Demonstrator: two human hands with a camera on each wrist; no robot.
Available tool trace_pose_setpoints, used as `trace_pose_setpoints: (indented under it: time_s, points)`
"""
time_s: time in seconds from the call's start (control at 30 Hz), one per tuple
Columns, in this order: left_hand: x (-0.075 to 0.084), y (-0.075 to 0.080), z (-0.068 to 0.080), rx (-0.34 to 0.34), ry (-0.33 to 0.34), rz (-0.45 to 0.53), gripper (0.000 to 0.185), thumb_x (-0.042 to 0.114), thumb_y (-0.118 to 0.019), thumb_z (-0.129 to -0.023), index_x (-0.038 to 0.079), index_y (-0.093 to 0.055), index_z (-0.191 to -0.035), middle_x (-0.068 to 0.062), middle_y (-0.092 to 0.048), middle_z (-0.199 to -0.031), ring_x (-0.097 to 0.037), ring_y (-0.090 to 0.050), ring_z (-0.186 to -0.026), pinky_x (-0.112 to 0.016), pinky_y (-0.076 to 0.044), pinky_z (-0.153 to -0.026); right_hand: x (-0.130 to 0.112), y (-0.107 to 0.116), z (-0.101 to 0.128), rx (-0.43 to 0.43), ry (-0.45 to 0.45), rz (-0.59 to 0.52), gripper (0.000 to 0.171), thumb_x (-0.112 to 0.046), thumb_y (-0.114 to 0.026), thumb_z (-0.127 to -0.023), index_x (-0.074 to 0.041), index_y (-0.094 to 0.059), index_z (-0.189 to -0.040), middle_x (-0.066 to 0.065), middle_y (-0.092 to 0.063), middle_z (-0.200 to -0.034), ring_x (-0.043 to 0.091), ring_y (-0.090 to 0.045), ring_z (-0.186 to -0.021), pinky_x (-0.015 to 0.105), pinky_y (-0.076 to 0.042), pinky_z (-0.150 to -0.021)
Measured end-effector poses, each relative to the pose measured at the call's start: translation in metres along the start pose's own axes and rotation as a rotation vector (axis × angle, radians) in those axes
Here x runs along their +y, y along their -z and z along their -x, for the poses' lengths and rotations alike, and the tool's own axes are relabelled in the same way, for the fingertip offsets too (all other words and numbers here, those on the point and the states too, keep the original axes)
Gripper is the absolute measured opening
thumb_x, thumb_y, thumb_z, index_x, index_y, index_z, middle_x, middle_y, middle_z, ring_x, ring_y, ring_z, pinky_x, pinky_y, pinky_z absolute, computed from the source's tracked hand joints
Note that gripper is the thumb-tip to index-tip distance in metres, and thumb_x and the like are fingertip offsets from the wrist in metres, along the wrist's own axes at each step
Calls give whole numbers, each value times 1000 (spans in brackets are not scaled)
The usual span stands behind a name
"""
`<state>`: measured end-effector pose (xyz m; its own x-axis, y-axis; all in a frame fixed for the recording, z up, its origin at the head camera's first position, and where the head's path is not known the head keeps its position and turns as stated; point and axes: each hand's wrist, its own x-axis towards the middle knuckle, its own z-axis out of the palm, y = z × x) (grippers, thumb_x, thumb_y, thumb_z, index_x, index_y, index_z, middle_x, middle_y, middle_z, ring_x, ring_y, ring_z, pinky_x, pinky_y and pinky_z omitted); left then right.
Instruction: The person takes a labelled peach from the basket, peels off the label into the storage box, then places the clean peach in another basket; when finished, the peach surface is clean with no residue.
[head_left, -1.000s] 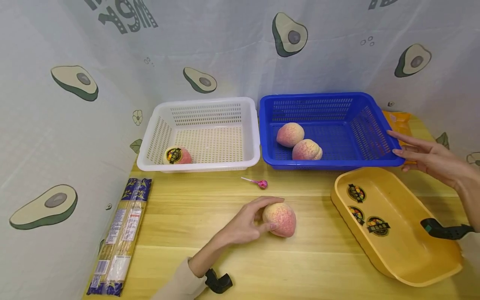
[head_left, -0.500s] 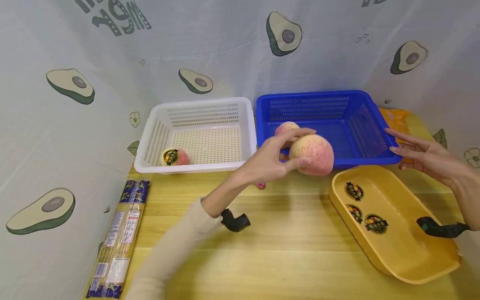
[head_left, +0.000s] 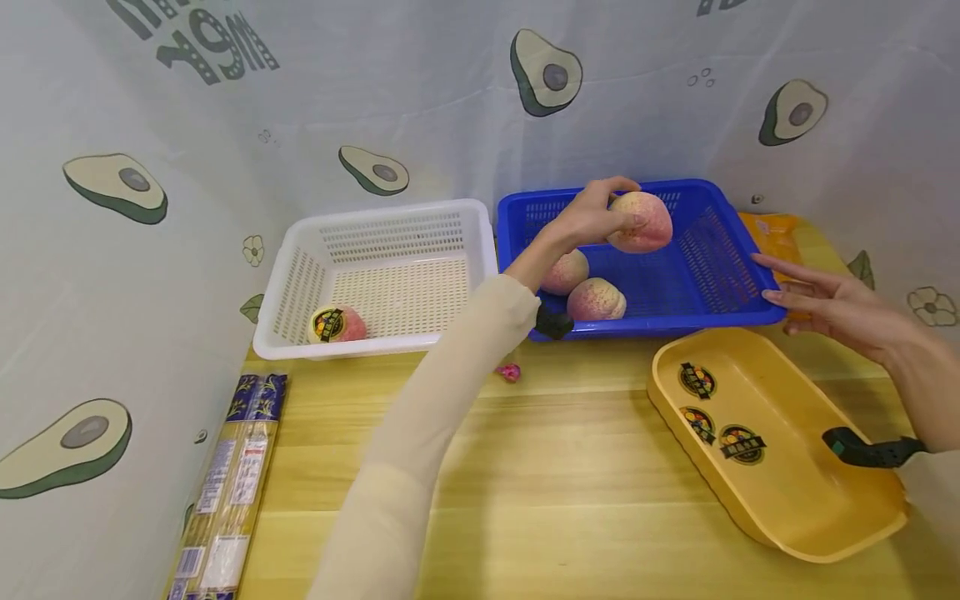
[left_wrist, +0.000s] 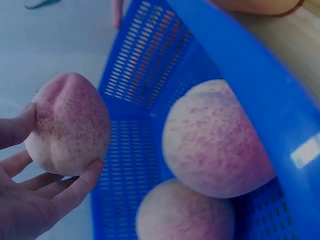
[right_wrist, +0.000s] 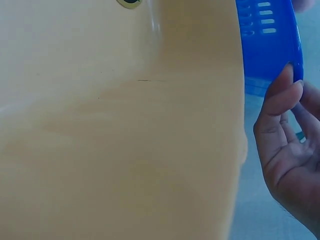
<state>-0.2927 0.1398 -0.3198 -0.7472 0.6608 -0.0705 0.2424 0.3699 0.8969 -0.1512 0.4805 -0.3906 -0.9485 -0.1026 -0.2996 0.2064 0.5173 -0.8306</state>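
Observation:
My left hand (head_left: 600, 218) grips a pink and cream peach (head_left: 643, 223) over the back of the blue basket (head_left: 663, 321). Thumb and fingertips lie on opposite sides of this peach (left_wrist: 70, 125) in the left wrist view. Inside the basket, toward its left front, sit two more peaches: a front peach (head_left: 596, 300) and one behind it, a rear peach (head_left: 564, 272). My right hand (head_left: 847, 308) holds the basket's right rim near the front corner, as the right wrist view also shows the hand (right_wrist: 295, 130) with its fingertips at the blue rim (right_wrist: 297, 55).
Left of the blue basket stands a white basket (head_left: 375, 343) with a stickered peach (head_left: 336, 323). A yellow tub (head_left: 813, 433) bears several stickers at front right. A lollipop (head_left: 509, 372), noodle packs (head_left: 232, 483) and an orange packet (head_left: 776, 242) lie on the wooden table (head_left: 555, 500).
My left hand has lifted the peach from the table and carried it forward and right, over the blue basket. The right hand has stayed at the rim; the head view has shifted slightly.

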Motion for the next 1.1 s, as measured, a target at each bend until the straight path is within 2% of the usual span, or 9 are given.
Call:
trace_pose_setpoints:
  time_s: [0.13,0.2,0.37,0.47,0.53,0.7,0.8,0.9,1.1]
  points:
    - [-10,-14,-23,2,145,-42,54,18,-65,-102,15,-48,-153,-8,-59,-139,-15,-58,-109,-33,-62,-83,-1,0,0,-6,-4,6,64,-17,-46,-111,-36,-17,-165,-10,-19,-167,8,-62,-81,26,-58,-67]
    - [-15,-22,-29,-11,181,-71,55,18,-66,-101,16,-49,-153,-6,-58,-141,-14,-58,-109,-30,-61,-80,-1,-1,0,-5,-1,6,64,-17,-46,-111,-36,-18,-165,-11,-19,-167,8,-61,-81,26,-58,-67]
    - [-23,-39,-34,-26,228,-115,56,7,-68,-95,16,-55,-148,-5,-59,-143,-14,-54,-108,-22,-51,-72,-1,-2,0,1,16,1,64,-14,-47,-111,-35,-20,-165,-14,-30,-156,9,-62,-81,27,-58,-66]
    - [-25,-45,-34,-30,269,-152,54,2,-66,-93,17,-59,-144,-1,-58,-145,-12,-51,-109,-17,-48,-75,-2,-2,-1,7,13,-7,64,-14,-48,-111,-36,-22,-165,-20,-37,-147,9,-64,-81,27,-58,-66]
    - [-26,-48,-33,-43,322,-128,52,2,-67,-93,19,-62,-141,2,-57,-144,-12,-51,-108,-17,-49,-77,-2,-2,-1,13,7,-12,63,-15,-48,-111,-36,-23,-164,-20,-37,-147,8,-63,-81,27,-58,-66]
    - [-28,-49,-32,-63,472,-8,45,6,-70,-94,26,-64,-133,13,-49,-142,-12,-53,-109,-20,-52,-79,-1,-1,0,13,-4,-7,64,-16,-48,-111,-37,-20,-165,-10,-29,-160,8,-62,-81,26,-58,-66]
    - [-27,-45,-33,-90,537,-18,45,8,-70,-95,30,-63,-135,19,-41,-151,-11,-53,-119,-21,-53,-89,-2,-1,0,6,0,0,64,-16,-47,-111,-36,-19,-165,-9,-26,-162,8,-62,-81,27,-57,-66]
    - [-23,-41,-35,-110,561,-71,50,9,-71,-96,32,-63,-139,16,-44,-156,-12,-54,-125,-27,-57,-95,-2,-2,0,3,2,2,64,-16,-47,-111,-36,-18,-165,-9,-24,-164,8,-62,-81,27,-57,-66]
    - [-13,-37,-38,-98,636,-65,54,6,-75,-93,32,-66,-140,12,-57,-150,-9,-59,-124,-33,-60,-97,-1,-2,1,5,-3,4,64,-17,-47,-111,-37,-18,-165,-11,-17,-170,7,-61,-81,26,-57,-67]
